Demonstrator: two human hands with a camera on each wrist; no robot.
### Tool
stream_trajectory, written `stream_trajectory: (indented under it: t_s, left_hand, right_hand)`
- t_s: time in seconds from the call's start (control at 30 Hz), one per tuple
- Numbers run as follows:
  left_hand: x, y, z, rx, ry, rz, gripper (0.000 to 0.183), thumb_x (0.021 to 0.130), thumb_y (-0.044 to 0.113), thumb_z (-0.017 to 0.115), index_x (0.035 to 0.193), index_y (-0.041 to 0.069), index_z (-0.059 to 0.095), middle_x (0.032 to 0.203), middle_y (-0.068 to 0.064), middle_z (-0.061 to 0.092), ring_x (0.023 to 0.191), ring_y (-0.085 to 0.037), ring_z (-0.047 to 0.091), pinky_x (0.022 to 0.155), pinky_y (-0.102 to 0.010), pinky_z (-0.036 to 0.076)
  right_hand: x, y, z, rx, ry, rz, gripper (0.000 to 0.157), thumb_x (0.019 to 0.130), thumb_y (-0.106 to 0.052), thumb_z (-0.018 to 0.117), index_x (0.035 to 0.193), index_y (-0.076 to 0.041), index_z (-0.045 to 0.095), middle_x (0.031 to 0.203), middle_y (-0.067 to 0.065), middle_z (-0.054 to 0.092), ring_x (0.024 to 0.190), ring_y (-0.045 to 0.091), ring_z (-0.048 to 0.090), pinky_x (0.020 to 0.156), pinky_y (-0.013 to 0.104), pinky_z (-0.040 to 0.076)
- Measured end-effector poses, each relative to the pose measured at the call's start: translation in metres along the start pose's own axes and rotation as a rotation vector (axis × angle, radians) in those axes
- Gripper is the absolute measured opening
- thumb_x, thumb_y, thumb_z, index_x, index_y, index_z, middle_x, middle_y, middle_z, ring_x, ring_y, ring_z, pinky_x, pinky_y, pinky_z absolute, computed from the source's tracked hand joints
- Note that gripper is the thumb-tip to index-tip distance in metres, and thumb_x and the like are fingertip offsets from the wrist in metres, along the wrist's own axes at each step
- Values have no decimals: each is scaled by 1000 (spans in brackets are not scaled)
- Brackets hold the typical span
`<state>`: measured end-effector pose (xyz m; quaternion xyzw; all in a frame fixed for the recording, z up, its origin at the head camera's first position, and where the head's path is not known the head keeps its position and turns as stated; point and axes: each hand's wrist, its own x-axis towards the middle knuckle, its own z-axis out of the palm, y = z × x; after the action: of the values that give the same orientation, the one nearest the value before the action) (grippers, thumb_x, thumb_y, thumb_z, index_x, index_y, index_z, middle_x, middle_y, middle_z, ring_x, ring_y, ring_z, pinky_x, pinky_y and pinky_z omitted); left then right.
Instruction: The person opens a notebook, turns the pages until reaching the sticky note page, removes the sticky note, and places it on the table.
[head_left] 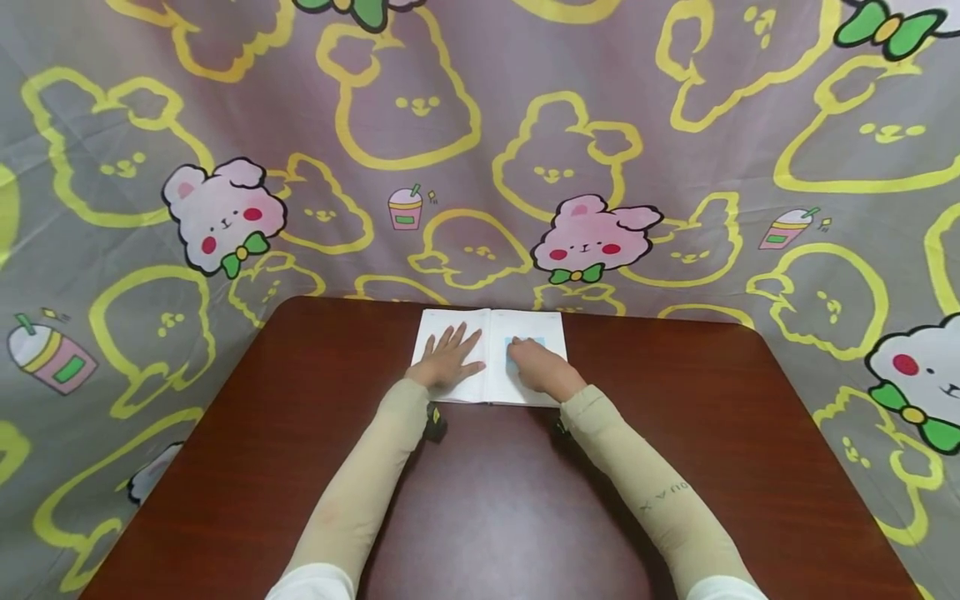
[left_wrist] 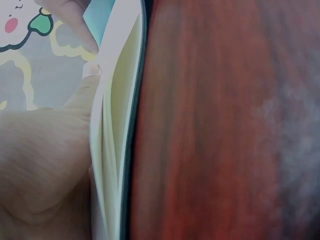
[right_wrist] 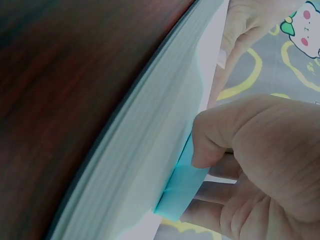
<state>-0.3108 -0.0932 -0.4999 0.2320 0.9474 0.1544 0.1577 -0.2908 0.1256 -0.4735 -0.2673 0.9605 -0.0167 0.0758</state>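
Observation:
An open notebook (head_left: 525,322) with white pages and a dark cover lies flat at the far side of the table. My left hand (head_left: 448,360) rests on its left page, fingers spread and straight. Over the right page is my right hand (head_left: 542,367), fingers curled. A light blue paper sheet, like a sticky note (right_wrist: 181,192), lies on that page with one edge lifted between the thumb and fingers in the right wrist view. The left wrist view shows the loosely stacked page edges (left_wrist: 107,130) beside the left palm. The right hand covers much of the blue sheet in the head view.
The reddish-brown wooden table (head_left: 502,500) extends toward me and to both sides. A grey curtain (head_left: 465,192) with yellow outlines and cartoon rabbits hangs right behind the table's far edge and along the sides. Dark wrist cameras (head_left: 435,423) sit under the sleeves.

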Motion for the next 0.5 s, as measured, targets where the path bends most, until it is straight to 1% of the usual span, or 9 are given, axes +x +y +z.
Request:
stream_trajectory:
  t_s: [0.07,0.13,0.2,0.33,0.4,0.5]
  left_hand:
    - [0,0,1,-3,-4,-7,73,107,58,32,166,25,4,171,-11,-9,157,-34,-9,124,-59,-8]
    - [0,-1,1,-5,-6,-16,73,107,58,32,166,25,4,171,-10,-11,157,-33,-10,124,-58,-10]
    - [1,-2,3,-9,-9,-24,73,107,57,32,166,25,3,171,-9,-12,157,-32,-12,124,-57,-12]
    - [3,-5,5,-20,-4,-25,73,106,58,32,166,26,3,171,-8,-12,157,-32,-13,123,-57,-14]
    - [5,-6,7,-22,3,-12,74,106,59,32,166,26,5,171,-9,-11,157,-33,-12,123,-58,-13]
    - [7,-6,8,-21,5,-3,75,105,60,32,166,25,4,171,-10,-11,157,-34,-13,123,-59,-12]
  right_hand:
    - [0,0,0,6,18,-13,27,99,6,49,122,6,64,130,28,62,113,41,65,97,48,55]
    - [-1,0,-1,20,21,-17,28,100,6,46,121,6,65,129,28,63,112,42,65,97,49,55]
    - [-1,0,-2,48,5,-3,32,102,5,42,127,6,63,136,28,59,118,43,63,102,50,52]
    - [-1,3,-4,91,-41,28,42,104,4,36,141,4,56,151,26,48,134,43,52,113,50,43]
    - [-1,5,-4,104,-50,38,44,104,5,36,144,3,54,153,25,46,138,42,48,116,50,40]
    - [-1,8,-4,118,-48,40,44,104,6,36,145,3,53,154,25,45,139,42,47,117,49,38]
